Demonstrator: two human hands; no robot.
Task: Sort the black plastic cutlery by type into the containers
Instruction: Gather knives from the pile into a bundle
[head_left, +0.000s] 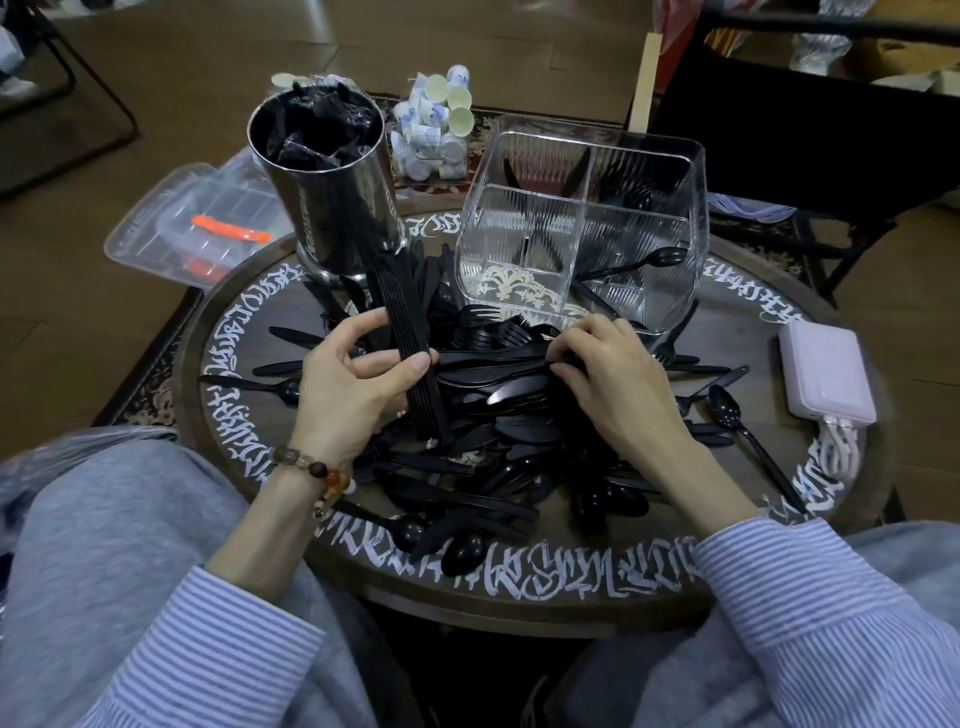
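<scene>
The black plastic cutlery (493, 415) lies in a loose heap across the middle of the round table (519, 587), with stray spoons and knives scattered out toward 3 and 9 o'clock. Each piece looks light, thin and stiff, with a smooth surface that is likely to slip, and the tangle suggests that pulling one piece would drag its neighbours; the flat handles look like the safest place to take hold, since fork tines would probably snag or snap. The left hand (348, 389) grips a neat stack of nested pieces (410, 353), apparently knives, held edge-on and leaning toward 11 o'clock; thumb and curled fingers close narrowly round its middle. The right hand (608, 379) rests on the heap at about 2 o'clock from the left, its fingertips bent down and pinching the ends of a few pieces; exactly how many it holds cannot be told. The clear divided container (582, 218) stands at 12 to 1 o'clock beyond the heap, with a few pieces already inside, and the metal cylinder (332, 176) stands at 11 o'clock, filled with dark wrapped items.
</scene>
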